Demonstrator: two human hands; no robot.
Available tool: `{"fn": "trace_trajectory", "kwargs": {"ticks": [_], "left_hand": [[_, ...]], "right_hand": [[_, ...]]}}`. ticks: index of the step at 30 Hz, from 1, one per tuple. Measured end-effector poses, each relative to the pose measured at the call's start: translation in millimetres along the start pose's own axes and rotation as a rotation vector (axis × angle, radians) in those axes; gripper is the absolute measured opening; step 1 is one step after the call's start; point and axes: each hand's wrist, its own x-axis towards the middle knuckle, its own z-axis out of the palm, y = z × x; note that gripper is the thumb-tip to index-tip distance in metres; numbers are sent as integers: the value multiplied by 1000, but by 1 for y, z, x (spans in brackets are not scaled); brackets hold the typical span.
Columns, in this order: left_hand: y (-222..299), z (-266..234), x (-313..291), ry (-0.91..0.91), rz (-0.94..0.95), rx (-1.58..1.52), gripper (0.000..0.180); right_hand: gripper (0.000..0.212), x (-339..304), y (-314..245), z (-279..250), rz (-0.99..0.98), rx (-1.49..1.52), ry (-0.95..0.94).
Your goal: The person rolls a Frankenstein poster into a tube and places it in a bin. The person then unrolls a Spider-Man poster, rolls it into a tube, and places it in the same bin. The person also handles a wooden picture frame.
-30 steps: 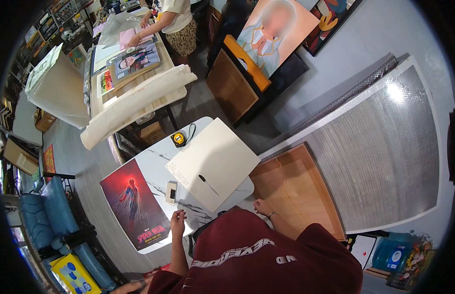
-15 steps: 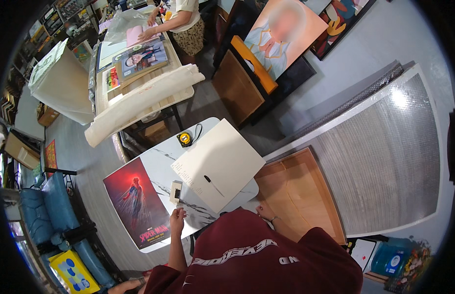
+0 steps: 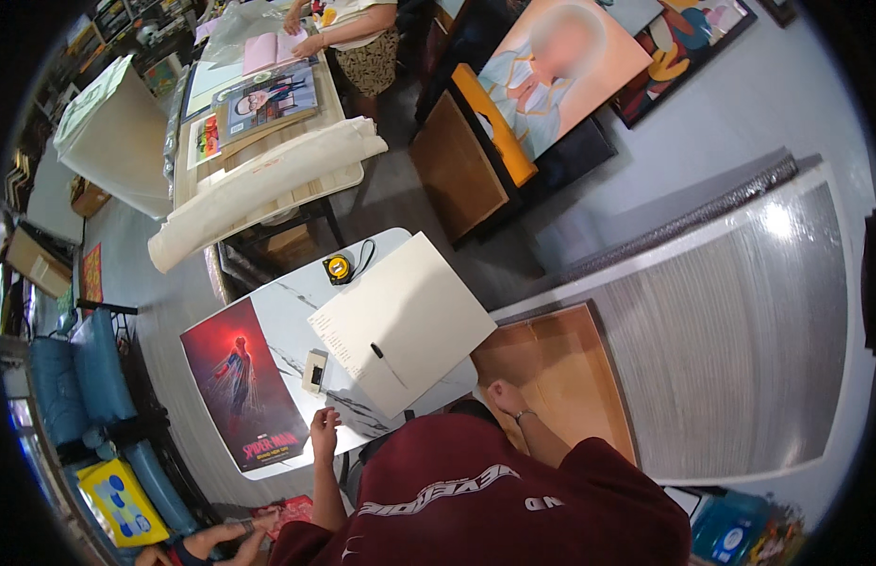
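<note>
My left hand (image 3: 325,432) is held at the near edge of the white marbled table (image 3: 292,283), fingers slightly curled and apart, with nothing in it. Just beyond it sits a small pale box with a dark window (image 3: 314,371). A red film poster (image 3: 241,377) covers the table's left end. Toward the right lies a large cream board (image 3: 428,311) with handwriting along one edge and a black pen (image 3: 377,351) on top. Behind them is a yellow and black tape measure (image 3: 338,269) with a strap. My right hand (image 3: 502,396), loosely fisted, hangs beside the table's right end.
A shallow wooden box frame (image 3: 603,377) and a large bubble-wrapped panel (image 3: 730,330) lean at right. Framed pictures (image 3: 560,75) stand beyond. Another person's hands (image 3: 306,42) work at a far table with a cream roll (image 3: 268,184). Blue seats (image 3: 103,363) stand left.
The view has shifted, so the table sits slightly further left. My right hand has risen a little, away from my shirt. The other person's pink sheets now lie opened out.
</note>
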Motion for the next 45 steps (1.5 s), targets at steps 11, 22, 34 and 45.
{"fn": "trace_trajectory", "kwargs": {"ticks": [11,22,34,45], "left_hand": [[27,89,-84,191,-34,71,35],[36,141,-99,213,-40,-28,36],[107,200,-19,347,195,88,20],[244,300,148,271,434,526,16]], "right_hand": [[31,198,19,-96,-107,-199,-70],[37,219,3,-129,-60,-108,-108],[42,312,-70,-176,-210,69,189],[60,588,-142,-197,-158,-131,412]]}}
